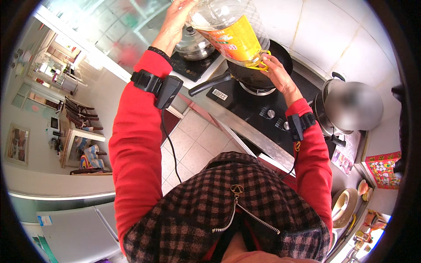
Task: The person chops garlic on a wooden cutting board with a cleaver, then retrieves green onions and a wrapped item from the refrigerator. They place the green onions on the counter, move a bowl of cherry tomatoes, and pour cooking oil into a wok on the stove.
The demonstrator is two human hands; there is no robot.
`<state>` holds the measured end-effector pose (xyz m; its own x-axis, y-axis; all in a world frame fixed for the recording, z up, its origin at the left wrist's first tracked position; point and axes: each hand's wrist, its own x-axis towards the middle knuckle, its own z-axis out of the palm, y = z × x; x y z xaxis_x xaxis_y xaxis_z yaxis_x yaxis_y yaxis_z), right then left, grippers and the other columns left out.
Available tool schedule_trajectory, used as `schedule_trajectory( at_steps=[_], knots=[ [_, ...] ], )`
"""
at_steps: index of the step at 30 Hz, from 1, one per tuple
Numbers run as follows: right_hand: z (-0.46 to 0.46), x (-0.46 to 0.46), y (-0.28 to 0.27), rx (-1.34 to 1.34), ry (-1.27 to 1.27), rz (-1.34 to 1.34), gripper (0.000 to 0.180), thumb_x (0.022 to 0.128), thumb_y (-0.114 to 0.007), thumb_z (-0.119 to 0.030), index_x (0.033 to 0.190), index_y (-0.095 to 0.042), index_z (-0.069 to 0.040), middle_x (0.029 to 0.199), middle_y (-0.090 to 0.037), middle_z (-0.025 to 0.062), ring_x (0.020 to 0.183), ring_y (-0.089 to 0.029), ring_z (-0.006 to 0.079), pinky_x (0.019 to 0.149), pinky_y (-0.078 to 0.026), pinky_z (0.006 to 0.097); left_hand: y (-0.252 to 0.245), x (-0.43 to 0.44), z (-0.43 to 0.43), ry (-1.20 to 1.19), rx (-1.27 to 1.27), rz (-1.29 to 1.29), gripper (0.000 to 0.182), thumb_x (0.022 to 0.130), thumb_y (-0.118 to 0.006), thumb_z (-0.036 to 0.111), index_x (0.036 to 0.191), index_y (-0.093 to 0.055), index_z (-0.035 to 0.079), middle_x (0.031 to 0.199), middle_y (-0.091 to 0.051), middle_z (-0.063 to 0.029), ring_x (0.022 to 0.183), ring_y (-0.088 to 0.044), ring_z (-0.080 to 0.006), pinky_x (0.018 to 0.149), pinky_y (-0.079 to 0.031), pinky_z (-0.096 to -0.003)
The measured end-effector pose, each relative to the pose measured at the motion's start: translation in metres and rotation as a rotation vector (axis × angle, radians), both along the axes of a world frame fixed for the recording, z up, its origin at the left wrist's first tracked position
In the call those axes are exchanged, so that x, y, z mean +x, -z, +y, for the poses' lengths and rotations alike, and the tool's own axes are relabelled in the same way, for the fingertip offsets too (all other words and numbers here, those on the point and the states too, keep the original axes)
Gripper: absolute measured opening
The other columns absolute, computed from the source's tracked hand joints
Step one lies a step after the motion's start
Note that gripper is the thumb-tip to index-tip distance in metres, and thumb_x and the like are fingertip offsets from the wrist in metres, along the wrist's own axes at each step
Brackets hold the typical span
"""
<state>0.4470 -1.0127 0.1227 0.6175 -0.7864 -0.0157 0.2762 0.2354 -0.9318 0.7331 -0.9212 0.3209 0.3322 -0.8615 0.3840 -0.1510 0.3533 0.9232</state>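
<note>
Both my hands hold a large clear plastic oil bottle (238, 37) with a yellow and red label, tilted over a black frying pan (253, 79). My left hand (174, 24) grips its raised base end, partly cut off by the top edge of the view. Around the yellow handle (263, 66) close to the neck, the fingers of my right hand (278, 73) are closed. The bottle's mouth is hard to make out, and I cannot tell whether any oil is flowing. On a burner of the black gas stove (245, 107) sits the pan, its long handle (210, 84) pointing left.
A lidded steel pot (194, 46) stands on an induction cooktop (185, 67) to the left. Right of the stove is a large pot with a lid (353, 105). A bowl (343, 205) rests farther down the counter. White tiles (315, 29) cover the wall behind.
</note>
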Motion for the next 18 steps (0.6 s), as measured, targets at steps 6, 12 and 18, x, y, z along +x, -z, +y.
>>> schedule_trajectory(
  at_steps=[6,12,18],
  knots=[
    [-0.003,0.0,0.004,0.013,-0.006,-0.024,0.041,0.09,-0.062,-0.033,0.123,-0.051,-0.012,0.113,-0.054,0.0011,0.108,-0.05,0.0152,0.098,-0.036,0.0377,-0.005,-0.016,0.004,-0.072,0.063,-0.108,0.039,0.093,-0.056,0.035,0.122,-0.051,0.011,0.12,-0.055,-0.0019,0.111,-0.05,-0.0131,0.093,-0.036,-0.0343],
    [-0.004,0.003,0.003,0.019,0.0,-0.022,0.036,0.091,-0.061,-0.032,0.121,-0.052,-0.013,0.113,-0.055,0.0006,0.106,-0.051,0.0146,0.099,-0.036,0.0365,-0.005,-0.015,0.002,0.022,-0.007,-0.025,0.034,0.093,-0.057,0.031,0.122,-0.051,0.014,0.118,-0.055,0.0,0.106,-0.05,-0.0113,0.091,-0.038,-0.0292],
    [-0.003,0.003,0.0,0.014,-0.011,-0.023,0.038,0.091,-0.062,-0.033,0.121,-0.052,-0.013,0.112,-0.055,0.0007,0.106,-0.051,0.0144,0.099,-0.036,0.0367,-0.005,-0.018,0.005,0.039,-0.044,0.014,0.039,0.094,-0.057,0.03,0.125,-0.048,0.009,0.121,-0.052,-0.0024,0.111,-0.048,-0.013,0.096,-0.037,-0.0292]
  ],
)
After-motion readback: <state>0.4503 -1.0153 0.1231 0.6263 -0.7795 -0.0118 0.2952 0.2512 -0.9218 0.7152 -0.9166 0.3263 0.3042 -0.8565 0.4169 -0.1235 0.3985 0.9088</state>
